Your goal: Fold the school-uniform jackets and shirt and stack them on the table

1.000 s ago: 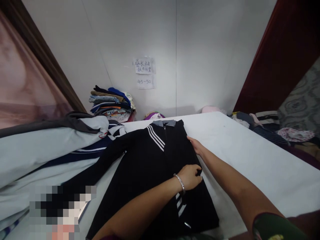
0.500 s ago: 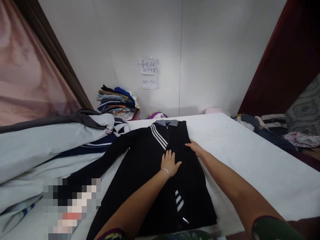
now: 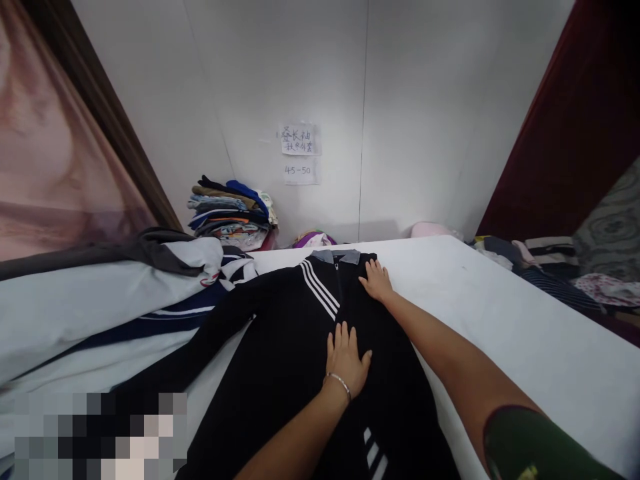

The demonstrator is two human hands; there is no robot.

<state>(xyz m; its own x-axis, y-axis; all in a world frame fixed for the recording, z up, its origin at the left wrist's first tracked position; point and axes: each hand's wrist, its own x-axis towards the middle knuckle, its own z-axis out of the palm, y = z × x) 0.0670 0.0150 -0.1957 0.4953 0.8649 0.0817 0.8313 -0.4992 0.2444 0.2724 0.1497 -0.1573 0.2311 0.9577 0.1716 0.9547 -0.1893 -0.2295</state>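
Observation:
A black long-sleeved jacket point(image 3: 280, 353) with a grey collar, a front zipper and white stripes is spread on a white-covered table. Its left-hand sleeve point(image 3: 220, 333) stretches out toward the lower left, while the other sleeve is not visible. My left hand point(image 3: 347, 360), a bracelet at its wrist, lies flat on the middle of the jacket with fingers spread. Against the shoulder at the upper right rests my right hand point(image 3: 377, 280), palm down, fingers extended. Neither hand grips the cloth.
Loose white and navy garments point(image 3: 100, 300) are heaped on the left. A folded clothes stack point(image 3: 233, 210) stands at the back left by the wall. More clothes point(image 3: 555, 267) lie beyond the table's point(image 3: 480, 320) right edge. Handwritten paper notes point(image 3: 300, 153) hang on the wall. A pixelated patch covers the lower left.
My right hand has moved up from the jacket's side edge onto the shoulder, its fingers now flatter. My left hand stays flat on the front, slightly lower in view. The camera view has shifted a little.

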